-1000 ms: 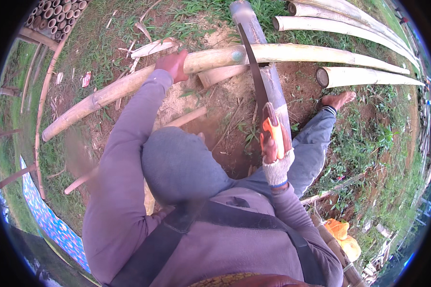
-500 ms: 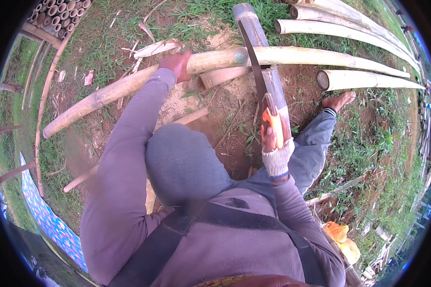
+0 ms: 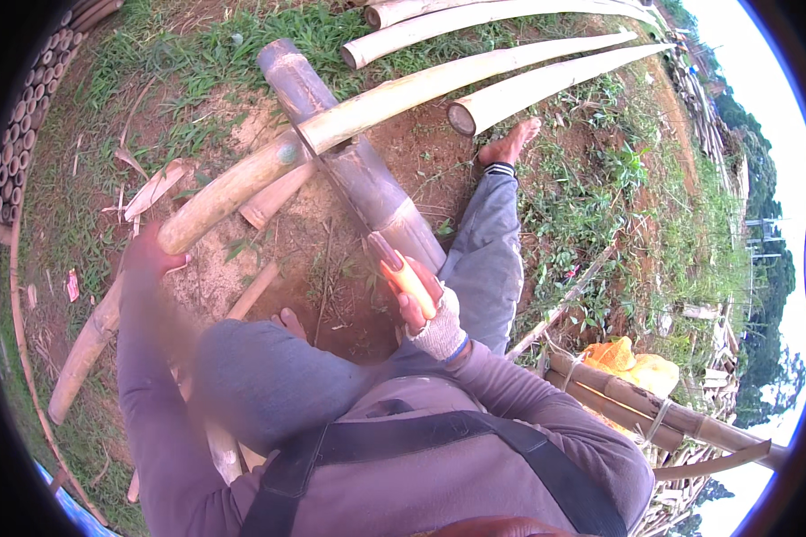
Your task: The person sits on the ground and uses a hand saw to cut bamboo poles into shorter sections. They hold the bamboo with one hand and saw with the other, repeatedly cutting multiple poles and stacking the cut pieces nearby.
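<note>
My left hand (image 3: 148, 255) grips a long pale bamboo pole (image 3: 228, 192) that lies across a thick dark bamboo log (image 3: 367, 183). My right hand (image 3: 428, 313), in a white knitted glove, is shut on the orange handle of a knife (image 3: 403, 273), held just below the near end of the log. The blade is hard to make out against the log. I sit on bare earth with my right leg (image 3: 484, 259) in grey trousers stretched out beside the log and its bare foot (image 3: 510, 143) near another pole's cut end.
More pale bamboo poles (image 3: 546, 80) lie at the top. Stacked bamboo tube ends (image 3: 27, 116) line the left rim. Shavings and a split piece (image 3: 273, 201) litter the earth. A yellow bag (image 3: 631, 358) and tied bamboo poles (image 3: 636, 407) sit at the right.
My right hand has drawn the knife back toward my body, off the pole it lay across. My left hand holds the pole farther from the log. My head has tilted, shifting the view.
</note>
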`<action>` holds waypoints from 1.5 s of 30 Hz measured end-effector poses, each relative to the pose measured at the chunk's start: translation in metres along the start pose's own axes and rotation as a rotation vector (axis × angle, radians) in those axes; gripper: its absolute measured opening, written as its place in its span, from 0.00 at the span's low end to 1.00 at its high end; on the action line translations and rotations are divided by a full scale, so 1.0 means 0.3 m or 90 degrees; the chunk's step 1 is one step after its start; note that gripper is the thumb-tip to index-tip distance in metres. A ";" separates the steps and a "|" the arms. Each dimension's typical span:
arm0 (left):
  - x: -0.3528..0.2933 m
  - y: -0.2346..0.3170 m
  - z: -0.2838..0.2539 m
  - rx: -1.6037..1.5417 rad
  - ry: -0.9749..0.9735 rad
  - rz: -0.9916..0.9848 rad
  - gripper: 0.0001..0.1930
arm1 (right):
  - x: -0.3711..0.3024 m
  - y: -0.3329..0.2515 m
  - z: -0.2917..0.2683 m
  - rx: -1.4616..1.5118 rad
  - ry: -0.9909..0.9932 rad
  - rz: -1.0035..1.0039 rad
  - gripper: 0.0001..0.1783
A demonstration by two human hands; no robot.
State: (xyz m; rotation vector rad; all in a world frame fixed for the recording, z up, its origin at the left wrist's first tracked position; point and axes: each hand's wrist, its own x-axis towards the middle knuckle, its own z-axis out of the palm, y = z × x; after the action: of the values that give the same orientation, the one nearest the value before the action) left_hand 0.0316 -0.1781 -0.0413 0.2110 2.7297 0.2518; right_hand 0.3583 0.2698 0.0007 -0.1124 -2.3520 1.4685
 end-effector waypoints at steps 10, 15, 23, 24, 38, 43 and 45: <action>-0.151 0.046 0.175 -0.058 0.010 -0.032 0.44 | -0.017 -0.007 -0.004 -0.023 0.032 0.007 0.29; -0.180 -0.057 0.302 0.009 0.155 0.008 0.44 | -0.004 -0.016 -0.027 0.048 0.004 0.071 0.29; -0.142 0.057 0.194 -0.086 0.021 0.011 0.51 | 0.024 -0.028 -0.106 -0.005 0.007 0.049 0.28; -0.143 0.032 0.196 -0.089 0.023 0.000 0.52 | 0.033 -0.025 -0.103 -0.002 0.005 0.038 0.28; -0.102 0.112 0.175 0.027 0.160 0.064 0.48 | 0.006 -0.057 -0.044 -0.057 -0.005 -0.042 0.39; -0.114 0.143 0.139 0.002 0.066 0.011 0.49 | 0.019 -0.103 -0.044 -0.024 -0.012 0.040 0.37; -0.122 0.160 0.124 0.006 0.055 -0.001 0.49 | 0.054 -0.061 0.015 0.076 0.010 0.050 0.35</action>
State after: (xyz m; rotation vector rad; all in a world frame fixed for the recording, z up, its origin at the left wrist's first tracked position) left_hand 0.0851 -0.1327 -0.0518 0.2043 2.8171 0.2537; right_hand 0.3437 0.2618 0.0194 -0.1865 -2.2655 1.6349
